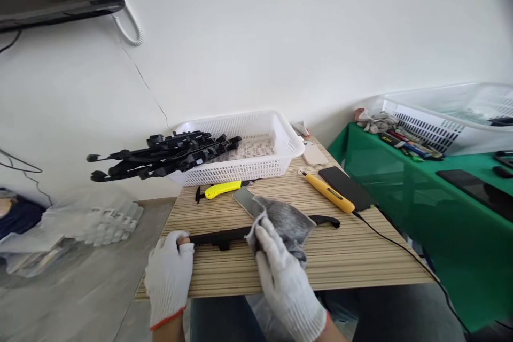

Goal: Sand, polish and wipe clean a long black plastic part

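A long black plastic part (224, 236) lies across the striped wooden board (352, 256) on my lap. My left hand (170, 275), in a white knit glove, grips the part's left end. My right hand (282, 272), also gloved, presses a grey cloth (286, 222) onto the middle of the part. The part's right end (326, 220) sticks out from under the cloth.
A white basket (264, 147) at the board's far edge carries a stack of similar black parts (168, 156) overhanging its left side. Two yellow utility knives (222, 189) (328, 193), a black phone (347, 187) with cable and a pale phone (313, 154) lie nearby. A green table (425, 197) stands to the right.
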`<action>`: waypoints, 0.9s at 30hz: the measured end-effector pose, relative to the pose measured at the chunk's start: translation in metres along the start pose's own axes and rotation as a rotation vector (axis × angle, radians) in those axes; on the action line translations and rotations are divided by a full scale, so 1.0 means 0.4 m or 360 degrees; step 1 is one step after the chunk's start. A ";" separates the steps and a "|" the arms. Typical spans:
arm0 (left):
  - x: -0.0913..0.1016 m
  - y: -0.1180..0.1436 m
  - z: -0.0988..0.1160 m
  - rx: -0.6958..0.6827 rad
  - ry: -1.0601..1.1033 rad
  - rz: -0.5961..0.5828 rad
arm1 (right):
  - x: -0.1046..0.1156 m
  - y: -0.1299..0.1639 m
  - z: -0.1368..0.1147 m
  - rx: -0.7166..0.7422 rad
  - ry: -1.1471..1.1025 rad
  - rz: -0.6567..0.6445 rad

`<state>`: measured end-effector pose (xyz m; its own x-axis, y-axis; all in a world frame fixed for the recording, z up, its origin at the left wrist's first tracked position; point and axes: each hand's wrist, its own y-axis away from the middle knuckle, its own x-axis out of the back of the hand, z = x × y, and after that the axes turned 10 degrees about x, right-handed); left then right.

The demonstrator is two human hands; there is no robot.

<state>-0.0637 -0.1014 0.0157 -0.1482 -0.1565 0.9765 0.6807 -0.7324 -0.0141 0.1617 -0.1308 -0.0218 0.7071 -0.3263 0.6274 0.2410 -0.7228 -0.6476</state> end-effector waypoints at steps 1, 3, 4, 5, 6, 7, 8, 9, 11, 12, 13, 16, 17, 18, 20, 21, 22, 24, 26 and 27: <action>0.002 0.001 0.001 -0.0008 -0.0002 -0.0005 | -0.016 -0.013 -0.016 0.0050 -0.0044 -0.0163; 0.007 0.003 0.005 -0.0025 -0.0024 0.0008 | -0.056 -0.033 -0.054 0.0123 -0.0083 -0.0438; 0.009 0.003 0.007 -0.0031 -0.0042 0.0018 | -0.078 -0.039 -0.074 0.0130 -0.0062 -0.0537; 0.011 0.003 0.009 -0.0038 -0.0060 0.0027 | -0.102 -0.043 -0.093 0.0114 -0.0018 -0.0606; 0.011 0.003 0.011 -0.0045 -0.0076 0.0036 | -0.125 -0.043 -0.112 0.0096 0.0036 -0.0640; 0.011 0.003 0.012 -0.0056 -0.0086 0.0041 | -0.147 -0.042 -0.128 0.0088 0.0086 -0.0647; 0.011 0.002 0.012 -0.0072 -0.0087 0.0047 | -0.166 -0.039 -0.142 0.0091 0.0122 -0.0642; 0.010 0.002 0.011 -0.0088 -0.0082 0.0053 | -0.181 -0.035 -0.153 0.0098 0.0145 -0.0636; 0.007 0.002 0.009 -0.0102 -0.0059 0.0071 | -0.196 -0.027 -0.162 0.0112 0.0163 -0.0634; 0.006 0.002 0.008 -0.0098 -0.0046 0.0079 | -0.194 -0.024 -0.160 0.0123 0.0155 -0.0632; 0.005 0.002 0.007 -0.0088 -0.0034 0.0084 | -0.187 -0.022 -0.153 0.0140 0.0127 -0.0622; 0.004 0.002 0.005 -0.0065 -0.0014 0.0089 | -0.137 -0.021 -0.105 0.0202 -0.0036 -0.0522; 0.004 0.001 0.004 -0.0063 -0.0012 0.0085 | -0.114 -0.022 -0.082 0.0197 -0.0082 -0.0464; 0.003 0.001 0.003 -0.0061 -0.0009 0.0082 | -0.090 -0.023 -0.058 0.0173 -0.0107 -0.0395; 0.001 0.000 0.001 -0.0055 0.0001 0.0084 | -0.039 -0.023 -0.004 0.0086 -0.0112 -0.0245; -0.001 -0.001 0.000 -0.0053 0.0009 0.0089 | -0.014 -0.021 0.023 0.0034 -0.0104 -0.0181; -0.003 -0.001 -0.001 -0.0058 0.0016 0.0092 | 0.010 -0.017 0.051 -0.0025 -0.0094 -0.0142; -0.007 0.000 -0.001 -0.0080 0.0026 0.0086 | 0.054 -0.003 0.104 -0.0116 -0.0109 -0.0152; -0.009 0.002 -0.001 -0.0105 0.0036 0.0070 | 0.091 0.017 0.150 -0.0210 -0.0080 -0.0144; -0.009 0.003 0.000 -0.0113 0.0042 0.0066 | 0.106 0.028 0.168 -0.0277 -0.0035 -0.0103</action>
<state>-0.0623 -0.1017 0.0119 -0.1407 -0.2045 0.9687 0.6341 -0.7700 -0.0704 0.2392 -0.1118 -0.0316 0.7087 -0.2638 0.6543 0.1690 -0.8370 -0.5205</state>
